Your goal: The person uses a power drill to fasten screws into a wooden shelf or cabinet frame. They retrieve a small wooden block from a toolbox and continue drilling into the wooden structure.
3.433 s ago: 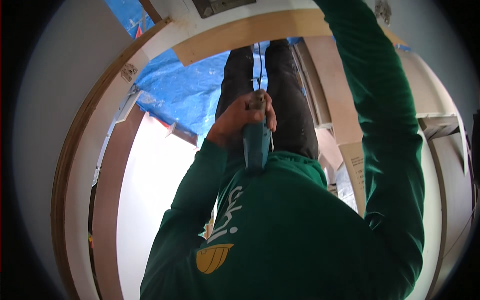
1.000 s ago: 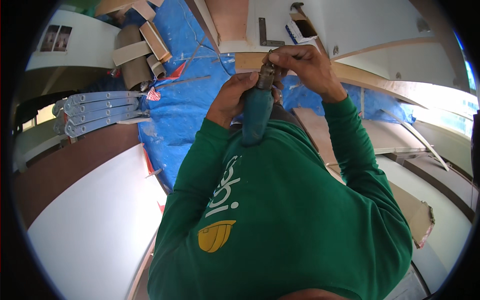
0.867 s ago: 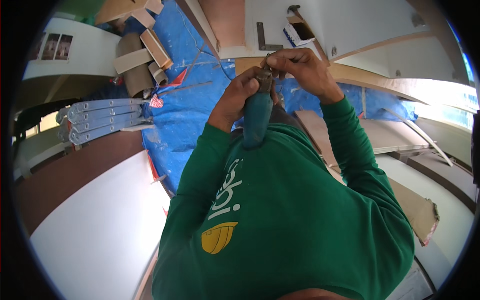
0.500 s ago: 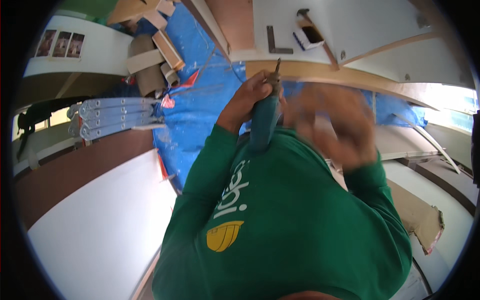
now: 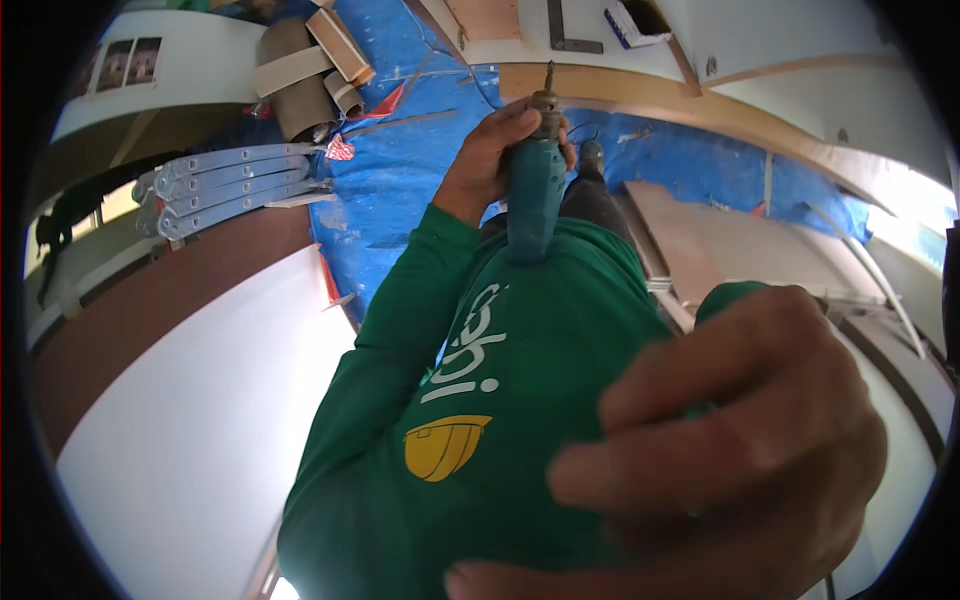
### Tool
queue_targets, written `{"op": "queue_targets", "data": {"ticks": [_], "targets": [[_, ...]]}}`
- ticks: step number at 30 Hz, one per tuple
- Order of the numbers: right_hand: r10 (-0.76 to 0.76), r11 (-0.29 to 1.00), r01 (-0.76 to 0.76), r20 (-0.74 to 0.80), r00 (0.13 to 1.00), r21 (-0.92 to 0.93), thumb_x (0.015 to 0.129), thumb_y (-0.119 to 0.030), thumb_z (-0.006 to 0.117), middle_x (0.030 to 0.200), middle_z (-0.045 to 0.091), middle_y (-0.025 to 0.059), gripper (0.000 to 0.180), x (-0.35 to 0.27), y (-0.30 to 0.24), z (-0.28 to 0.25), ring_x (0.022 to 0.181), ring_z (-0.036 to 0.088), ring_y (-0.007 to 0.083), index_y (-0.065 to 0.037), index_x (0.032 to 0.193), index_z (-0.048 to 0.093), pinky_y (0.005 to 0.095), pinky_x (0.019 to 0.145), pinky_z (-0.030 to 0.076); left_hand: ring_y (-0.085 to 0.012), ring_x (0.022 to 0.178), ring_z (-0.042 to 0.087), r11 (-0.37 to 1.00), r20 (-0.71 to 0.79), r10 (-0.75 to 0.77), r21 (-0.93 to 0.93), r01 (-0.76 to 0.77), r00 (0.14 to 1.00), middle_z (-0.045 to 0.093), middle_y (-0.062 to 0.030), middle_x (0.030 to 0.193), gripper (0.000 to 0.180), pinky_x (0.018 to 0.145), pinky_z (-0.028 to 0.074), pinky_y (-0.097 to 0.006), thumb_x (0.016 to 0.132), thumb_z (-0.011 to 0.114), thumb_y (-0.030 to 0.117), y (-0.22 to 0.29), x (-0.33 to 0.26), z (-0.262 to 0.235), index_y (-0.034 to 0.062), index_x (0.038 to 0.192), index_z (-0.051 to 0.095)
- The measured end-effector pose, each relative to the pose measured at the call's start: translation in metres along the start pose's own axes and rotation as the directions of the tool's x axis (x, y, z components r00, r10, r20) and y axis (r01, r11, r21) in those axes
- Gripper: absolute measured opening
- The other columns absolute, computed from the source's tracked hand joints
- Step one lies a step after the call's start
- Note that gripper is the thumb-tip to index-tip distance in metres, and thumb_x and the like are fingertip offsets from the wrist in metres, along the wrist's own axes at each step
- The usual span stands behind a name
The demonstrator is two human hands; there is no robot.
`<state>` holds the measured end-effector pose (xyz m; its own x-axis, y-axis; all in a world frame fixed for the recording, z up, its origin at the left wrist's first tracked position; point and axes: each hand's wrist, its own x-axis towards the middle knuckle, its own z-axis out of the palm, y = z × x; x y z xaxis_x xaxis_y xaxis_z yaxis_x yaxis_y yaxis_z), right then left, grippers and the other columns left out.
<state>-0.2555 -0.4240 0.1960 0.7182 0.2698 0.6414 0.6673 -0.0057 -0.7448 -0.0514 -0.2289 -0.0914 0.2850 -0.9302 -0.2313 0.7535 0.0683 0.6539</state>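
- A blue plastic tarpaulin (image 5: 420, 180) covers the floor through the middle of the view, with boards lying on and around it.
- One broad white flat panel (image 5: 170, 440) fills the lower left, and one long brown board (image 5: 170, 300) runs beside it along its upper edge.
- One pale curved wooden strip (image 5: 700, 105) crosses the upper right, above a white panel (image 5: 800, 40) that bears a dark metal square (image 5: 565, 30).
- One flat reddish-brown board (image 5: 720, 240) lies on the tarpaulin to the right.
- The right hand (image 5: 700, 460), blurred and very near the camera, fills the lower right with its fingers loosely curled; it grasps nothing that can be seen.
- One stack of grey metal strips (image 5: 225, 180), about three, lies at the left edge of the tarpaulin.
- The left hand (image 5: 495, 150) is clenched around the one teal power drill (image 5: 535, 190), held upright before the green-shirted chest, bit pointing away.
- Two or three cardboard rolls (image 5: 310, 70) lie at top left.
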Motion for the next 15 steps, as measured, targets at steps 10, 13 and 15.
{"op": "queue_targets", "data": {"ticks": [10,13,15], "targets": [[0.692,0.553,-0.832,-0.579,0.431,0.042,0.102,-0.037,0.075,0.097,0.074,0.0064,0.041,-0.047,0.196,0.009,0.085,0.063,0.0133,0.000,0.121,0.079,0.0298,0.077,0.052,-0.0303,0.096,0.075,0.988,-0.018,0.142,0.068,-0.140,0.990,0.070,-0.0138,0.106,0.051,0.081,0.063,-0.041,0.099,0.077,0.033,0.014,0.004,0.010,0.0008,0.134,0.059],[0.780,0.526,-0.848,-0.439,0.446,0.072,0.100,-0.040,0.077,0.092,0.072,0.0043,0.043,-0.030,0.217,0.004,0.081,0.060,0.0128,-0.001,0.116,0.080,0.0306,0.074,0.051,-0.0300,0.097,0.075,0.989,-0.067,0.104,0.108,-0.096,0.992,0.070,-0.0139,0.106,0.056,0.083,0.063,-0.040,0.101,0.075,0.040,0.017,0.006,0.017,-0.0015,0.135,0.059],[0.800,0.543,-0.832,-0.369,0.473,0.112,0.099,-0.044,0.078,0.092,0.072,0.0045,0.046,-0.030,0.227,0.002,0.080,0.060,0.0130,0.000,0.111,0.081,0.0310,0.073,0.050,-0.0282,0.095,0.076,0.997,-0.032,0.072,0.029,-0.071,0.997,0.071,-0.0136,0.107,0.052,0.082,0.063,-0.039,0.102,0.074,0.040,0.018,0.002,0.015,-0.0022,0.130,0.061]]}}
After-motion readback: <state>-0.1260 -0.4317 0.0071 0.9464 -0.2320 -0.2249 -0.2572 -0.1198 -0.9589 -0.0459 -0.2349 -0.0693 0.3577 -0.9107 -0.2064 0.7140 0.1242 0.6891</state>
